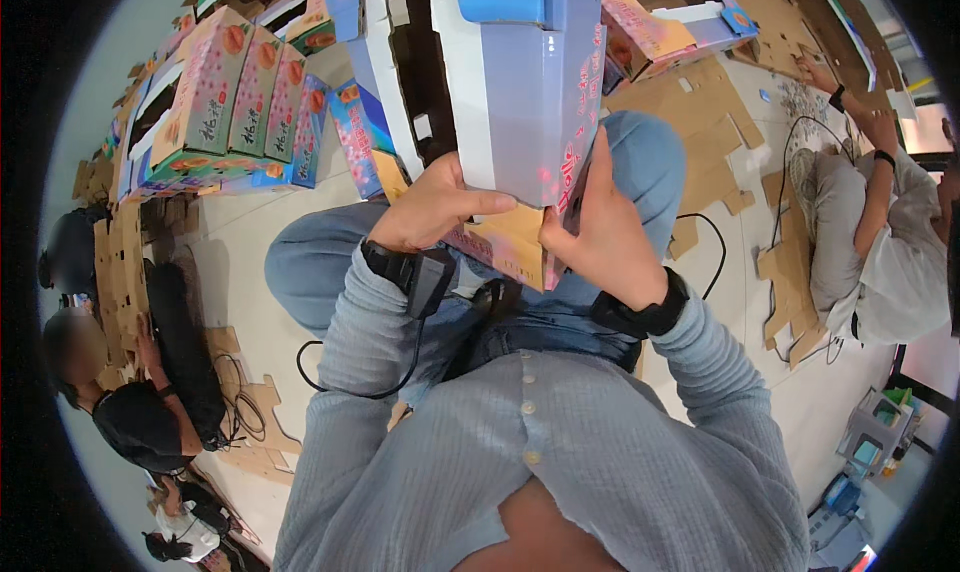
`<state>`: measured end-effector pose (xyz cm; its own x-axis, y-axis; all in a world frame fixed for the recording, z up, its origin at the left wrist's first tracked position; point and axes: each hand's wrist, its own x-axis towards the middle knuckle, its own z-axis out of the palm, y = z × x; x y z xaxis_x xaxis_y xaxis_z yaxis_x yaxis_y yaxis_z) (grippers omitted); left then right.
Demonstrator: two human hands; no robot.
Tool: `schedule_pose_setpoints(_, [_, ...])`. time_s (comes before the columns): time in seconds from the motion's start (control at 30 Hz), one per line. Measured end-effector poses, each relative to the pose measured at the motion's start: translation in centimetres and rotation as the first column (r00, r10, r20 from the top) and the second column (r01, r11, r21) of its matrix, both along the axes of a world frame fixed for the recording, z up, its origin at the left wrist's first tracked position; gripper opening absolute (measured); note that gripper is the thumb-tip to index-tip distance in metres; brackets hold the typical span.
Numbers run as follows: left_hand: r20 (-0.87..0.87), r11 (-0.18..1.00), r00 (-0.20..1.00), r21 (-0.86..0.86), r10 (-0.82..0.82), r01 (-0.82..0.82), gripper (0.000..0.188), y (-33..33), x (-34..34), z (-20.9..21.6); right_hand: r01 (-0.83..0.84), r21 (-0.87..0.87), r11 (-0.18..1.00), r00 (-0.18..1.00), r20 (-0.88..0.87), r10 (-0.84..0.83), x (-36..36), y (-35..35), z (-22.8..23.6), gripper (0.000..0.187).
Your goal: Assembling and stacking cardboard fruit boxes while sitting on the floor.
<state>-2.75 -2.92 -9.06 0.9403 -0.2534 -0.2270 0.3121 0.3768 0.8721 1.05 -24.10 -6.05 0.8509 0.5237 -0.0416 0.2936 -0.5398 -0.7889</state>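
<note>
Upright between my knees stands a printed cardboard box (515, 102) in blue and pink, with a long dark gap between its panels. My left hand (440, 207) grips its near edge, the thumb lying over an orange-yellow flap (508, 234) and the other fingers bent out of sight behind the panel. At the near right corner, my right hand (610, 232) holds the box too. Its thumb presses by the flap, while its fingers reach up along the right side. Part of the box runs past the top of the picture.
Several printed boxes (215, 107) stand at the left, and another pink and blue box (680, 22) lies at the far right. Flat cardboard sheets (690, 122) cover parts of the floor. Cables trail near my knees. People sit at the left and right, a person's sleeve (905, 272) nearby.
</note>
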Motion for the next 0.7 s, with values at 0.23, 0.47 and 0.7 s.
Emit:
schedule_pose_setpoints(0.23, [0.024,0.997,0.996,-0.008,-0.080,0.080,0.050,-0.2,0.2,-0.6,-0.053,0.002,0.999,0.998,0.038,0.053,-0.7,-0.4,-0.6,0.090])
schedule_pose_setpoints(0.47, [0.000,0.989,0.991,0.057,-0.137,0.137,0.053,-0.1,0.0,-0.8,-0.074,-0.004,0.997,0.997,0.018,0.074,-0.9,-0.6,-0.9,0.090])
schedule_pose_setpoints(0.7, [-0.011,0.974,0.976,-0.078,-0.216,0.214,0.063,-0.4,0.6,-1.6,-0.090,-0.054,0.994,0.993,0.070,0.094,-0.9,-0.9,-1.3,0.092])
